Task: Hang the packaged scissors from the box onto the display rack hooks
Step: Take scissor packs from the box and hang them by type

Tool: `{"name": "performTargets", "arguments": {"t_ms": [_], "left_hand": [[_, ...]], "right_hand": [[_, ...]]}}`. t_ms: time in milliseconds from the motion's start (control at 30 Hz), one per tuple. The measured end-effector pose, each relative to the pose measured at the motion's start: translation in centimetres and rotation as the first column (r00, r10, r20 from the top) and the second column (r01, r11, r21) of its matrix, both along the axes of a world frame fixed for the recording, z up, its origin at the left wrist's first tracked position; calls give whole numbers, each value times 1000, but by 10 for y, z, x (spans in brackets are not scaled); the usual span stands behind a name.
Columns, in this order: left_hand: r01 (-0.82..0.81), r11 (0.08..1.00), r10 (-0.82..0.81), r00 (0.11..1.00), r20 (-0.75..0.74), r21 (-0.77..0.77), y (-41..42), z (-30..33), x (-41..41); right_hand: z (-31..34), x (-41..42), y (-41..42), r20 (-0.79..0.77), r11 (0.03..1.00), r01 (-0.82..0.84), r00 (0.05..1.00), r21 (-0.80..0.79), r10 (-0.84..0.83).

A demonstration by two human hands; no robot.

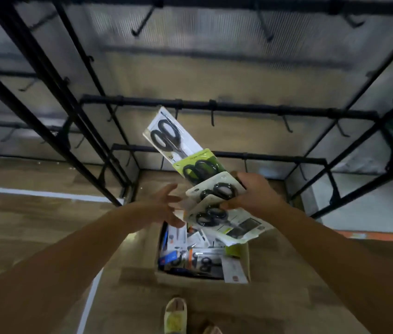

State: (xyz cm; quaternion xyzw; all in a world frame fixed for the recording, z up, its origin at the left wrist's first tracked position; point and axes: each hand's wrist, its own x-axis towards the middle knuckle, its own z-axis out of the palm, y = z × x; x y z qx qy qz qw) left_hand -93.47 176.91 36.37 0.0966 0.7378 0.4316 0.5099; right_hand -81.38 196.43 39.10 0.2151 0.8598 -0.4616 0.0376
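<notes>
Right hand [254, 191] grips a fanned bunch of scissors packs [200, 174] held above the box [202, 256]: black-handled scissors on white and lime-green cards, four showing. The fan's long axis runs from the hand up and left toward the rack [214, 108], the topmost white pack reaching a hook [212, 116] rail, handles toward the hand. Left hand [166, 206] is open, fingers spread, just beside the lower packs; more packs lie jumbled in the box on the floor.
</notes>
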Motion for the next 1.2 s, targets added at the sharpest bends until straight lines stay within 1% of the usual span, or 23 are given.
{"name": "performTargets", "arguments": {"t_ms": [33,100,133,200,267,333,467,533,600,700,800,867,1067,1200], "left_hand": [[48,999,-48,999,-16,17,-1,19,1],[159,987,-158,980,-122,-2,-3,55,3],[175,984,-173,969,-179,-5,-5,71,3],[147,989,-135,959,-249,31,-8,99,1],[105,987,-71,963,-259,122,-11,126,-3],[138,964,-80,966,-246,229,-15,150,-8],[194,917,-115,965,-236,348,-24,188,-16],[212,905,-107,952,-287,368,-28,203,-21],[192,908,-61,940,-335,373,-34,216,-26],[194,908,-45,926,-375,372,-42,234,-32],[261,858,-88,923,-374,443,-42,246,-37],[257,830,-65,926,-371,496,-39,254,-37],[184,741,79,931,-356,646,-24,272,-32],[111,703,133,950,-283,703,-15,278,-28]], "right_hand": [[17,2,0,-38,998,18,999,-52,-20],[48,3,-4,-110,991,29,993,-134,-44],[62,2,-7,-137,986,33,989,-163,-55],[87,0,-12,-194,976,35,978,-213,-77],[112,-2,-17,-238,967,18,968,-255,-80],[136,-6,-19,-277,963,-9,958,-268,-68],[183,-15,-23,-344,956,-28,936,-292,-78],[203,-20,-25,-378,946,-24,920,-322,-105],[221,-25,-28,-416,944,-34,902,-329,-113],[242,-35,-34,-465,944,-43,877,-327,-121],[259,-43,-43,-515,942,-64,848,-330,-122],[267,-46,-48,-548,938,-80,827,-338,-127],[285,-50,-46,-574,909,-120,806,-398,-145],[298,-50,-37,-601,920,-146,791,-364,-113]]}}
